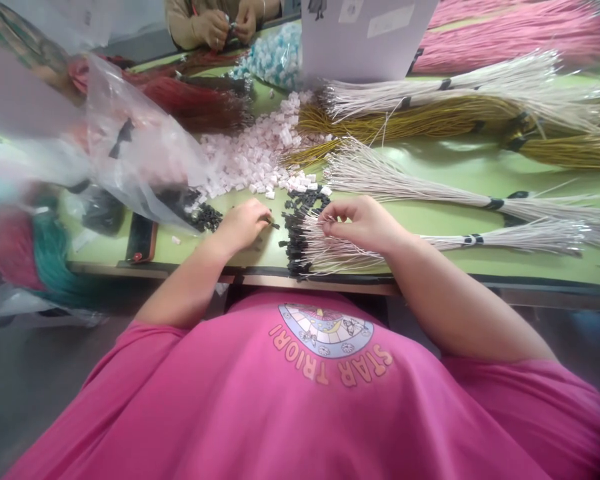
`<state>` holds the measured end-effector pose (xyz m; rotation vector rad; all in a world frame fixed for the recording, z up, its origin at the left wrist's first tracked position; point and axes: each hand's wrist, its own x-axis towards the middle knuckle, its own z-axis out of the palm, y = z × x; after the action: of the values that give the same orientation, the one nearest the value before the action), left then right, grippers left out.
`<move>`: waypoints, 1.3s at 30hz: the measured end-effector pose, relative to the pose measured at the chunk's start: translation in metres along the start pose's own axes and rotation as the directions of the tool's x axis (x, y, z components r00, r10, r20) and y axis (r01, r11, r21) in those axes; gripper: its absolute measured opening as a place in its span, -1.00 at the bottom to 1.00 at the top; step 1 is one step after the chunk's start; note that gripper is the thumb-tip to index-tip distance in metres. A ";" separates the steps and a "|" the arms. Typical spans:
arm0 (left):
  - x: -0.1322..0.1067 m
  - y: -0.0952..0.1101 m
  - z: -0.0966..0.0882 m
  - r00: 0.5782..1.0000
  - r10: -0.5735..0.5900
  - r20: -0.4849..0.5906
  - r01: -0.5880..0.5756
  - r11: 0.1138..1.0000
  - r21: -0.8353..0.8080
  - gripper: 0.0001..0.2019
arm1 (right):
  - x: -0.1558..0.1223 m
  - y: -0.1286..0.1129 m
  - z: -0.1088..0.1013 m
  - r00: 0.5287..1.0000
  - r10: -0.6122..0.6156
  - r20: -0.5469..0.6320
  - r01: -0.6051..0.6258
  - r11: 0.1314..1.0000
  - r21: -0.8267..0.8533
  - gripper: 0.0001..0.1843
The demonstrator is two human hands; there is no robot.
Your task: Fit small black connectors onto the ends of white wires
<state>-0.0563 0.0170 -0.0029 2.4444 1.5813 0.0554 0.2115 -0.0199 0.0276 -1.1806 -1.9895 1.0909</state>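
Between the thumb and fingers of my left hand [241, 223] is a small black connector [274, 225], its end poking out to the right. My right hand [363, 223] lies over a bundle of white wires [340, 253], its thumb and index fingertip pinched together at the wire ends; it seems to grip one white wire. Many wires of this bundle end in black connectors [296, 247], massed at the left end. Loose black connectors [207, 217] lie in a heap just behind my left hand.
White connectors [250, 153] form a big pile beyond my hands. More white wire bundles [405, 177] and yellow wires [430, 117] lie right. A clear plastic bag [145, 147] and a black tool [142, 237] are left. Across the table, another person's hands [225, 28] work.
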 end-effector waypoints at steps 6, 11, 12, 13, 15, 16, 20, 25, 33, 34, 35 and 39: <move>-0.007 0.009 -0.009 0.998 -0.023 -0.052 0.018 0.995 -0.095 -0.83 | 0.001 -0.001 0.007 0.999 0.045 0.003 -0.045 0.998 0.035 -0.85; -0.029 0.043 -0.025 0.995 -0.026 -0.101 -0.035 0.831 -0.556 -0.81 | 0.001 0.000 0.011 0.998 0.054 -0.031 -0.054 0.999 0.002 -0.79; -0.031 0.050 -0.025 0.996 0.000 -0.090 -0.056 0.778 -0.626 -0.81 | 0.001 0.000 0.011 0.998 0.045 -0.038 -0.046 0.999 -0.019 -0.77; -0.032 0.056 -0.024 0.996 0.020 -0.084 -0.072 0.732 -0.678 -0.81 | 0.001 0.001 0.012 0.998 0.036 -0.044 -0.038 0.999 -0.039 -0.74; -0.031 0.064 -0.019 0.995 0.026 -0.092 -0.085 0.674 -0.734 -0.82 | 0.000 0.002 0.013 0.998 0.022 -0.054 -0.025 0.998 -0.064 -0.72; -0.029 0.066 -0.016 0.995 0.017 -0.102 -0.088 0.663 -0.744 -0.82 | 0.000 0.002 0.014 0.998 0.019 -0.058 -0.023 0.997 -0.068 -0.72; -0.024 0.067 -0.008 0.990 0.003 -0.138 -0.103 0.683 -0.723 -0.81 | -0.001 0.002 0.014 0.999 0.023 -0.045 -0.026 0.997 -0.073 -0.73; -0.024 0.067 -0.008 0.986 0.010 -0.165 -0.123 0.713 -0.691 -0.80 | -0.001 -0.001 0.013 0.998 0.054 -0.015 -0.055 0.995 -0.083 -0.72; -0.025 0.070 -0.009 0.976 0.059 -0.210 -0.184 0.742 -0.645 -0.85 | 0.001 0.000 0.014 0.999 0.037 0.004 -0.037 0.995 -0.092 -0.78; -0.025 0.071 -0.009 0.971 0.069 -0.227 -0.201 0.750 -0.630 -0.86 | 0.001 0.000 0.014 0.999 0.040 0.003 -0.040 0.995 -0.090 -0.79; -0.024 0.072 -0.009 0.967 0.077 -0.244 -0.216 0.757 -0.617 -0.87 | 0.001 0.000 0.014 0.999 0.045 0.003 -0.044 0.995 -0.088 -0.78; -0.022 0.076 -0.005 0.958 0.074 -0.276 -0.230 0.774 -0.590 -0.86 | 0.001 0.000 0.016 0.999 0.046 0.023 -0.044 0.995 -0.087 -0.73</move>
<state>0.0014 -0.0319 0.0203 2.0654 1.1705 0.7978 0.1981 -0.0248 0.0195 -1.2680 -2.0562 1.0561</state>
